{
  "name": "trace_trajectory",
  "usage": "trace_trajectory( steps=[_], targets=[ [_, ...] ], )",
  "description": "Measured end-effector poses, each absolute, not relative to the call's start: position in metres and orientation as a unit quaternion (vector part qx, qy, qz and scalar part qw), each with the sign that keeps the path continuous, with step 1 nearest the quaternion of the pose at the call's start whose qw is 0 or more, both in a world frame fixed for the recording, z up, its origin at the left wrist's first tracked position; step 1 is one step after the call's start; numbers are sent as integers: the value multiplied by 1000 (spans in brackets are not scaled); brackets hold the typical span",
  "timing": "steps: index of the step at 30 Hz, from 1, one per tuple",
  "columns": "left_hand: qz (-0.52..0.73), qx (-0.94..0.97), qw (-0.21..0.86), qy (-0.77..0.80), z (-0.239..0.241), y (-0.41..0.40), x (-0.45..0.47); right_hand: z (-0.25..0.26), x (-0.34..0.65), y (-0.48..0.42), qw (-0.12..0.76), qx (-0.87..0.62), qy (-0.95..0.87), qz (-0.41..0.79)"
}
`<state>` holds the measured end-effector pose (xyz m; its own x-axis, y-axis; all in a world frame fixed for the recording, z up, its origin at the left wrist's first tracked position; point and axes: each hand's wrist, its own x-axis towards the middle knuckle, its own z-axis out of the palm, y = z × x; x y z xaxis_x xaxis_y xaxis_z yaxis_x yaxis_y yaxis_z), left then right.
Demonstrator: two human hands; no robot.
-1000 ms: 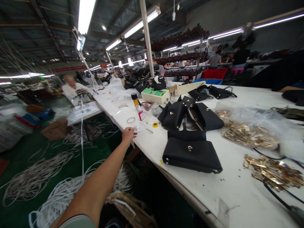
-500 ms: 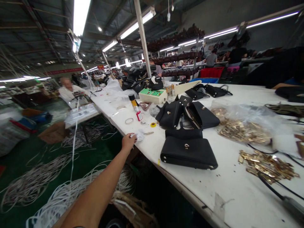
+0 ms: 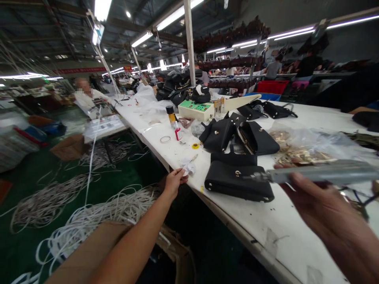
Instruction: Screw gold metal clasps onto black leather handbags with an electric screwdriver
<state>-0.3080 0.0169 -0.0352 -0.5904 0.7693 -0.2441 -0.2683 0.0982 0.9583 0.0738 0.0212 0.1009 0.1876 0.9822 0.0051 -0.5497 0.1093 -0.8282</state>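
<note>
At the table's near edge, my left hand (image 3: 175, 182) pinches a crumpled white tissue or cloth (image 3: 188, 167). A small pointed object (image 3: 194, 157) lies just beyond it, too small to name. My right hand (image 3: 318, 209) is closed around a grey electric screwdriver (image 3: 322, 172), held level with its thin bit pointing left. The bit hangs in front of a black handbag (image 3: 237, 185) with a gold clasp, which lies flat on the table; I cannot tell whether they touch. More black handbags (image 3: 217, 136) lie behind it.
The white table (image 3: 237, 232) also bears a yellow tape roll (image 3: 195, 146), a red-and-white bottle (image 3: 178, 133), a spray can (image 3: 171, 115) and a green-topped machine (image 3: 195, 109). Bagged gold hardware (image 3: 308, 152) lies right. White straps (image 3: 97, 221) cover the floor left; a person (image 3: 89, 94) sits beyond.
My right hand has come into view from the right, holding the screwdriver level over the table. My left hand stays on the white tissue or cloth, and the view has shifted slightly.
</note>
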Motion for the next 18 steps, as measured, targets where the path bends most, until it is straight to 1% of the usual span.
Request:
trace_trajectory(
  steps=[3, 8, 12, 18],
  targets=[
    [663, 169, 432, 588, -35, 12, -300, 98, 4, 38, 636, -340, -275, 636],
    [694, 114, 467, 537, -39, 9, -284, 58, -97, 47, 622, -335, -246, 663],
    [710, 69, 489, 501, -43, 11, -272, 32, -123, 42, 623, -340, -254, 657],
    [730, 19, 507, 458, -36, 12, -262, 29, -128, 38, 615, -357, -298, 637]
  ],
)
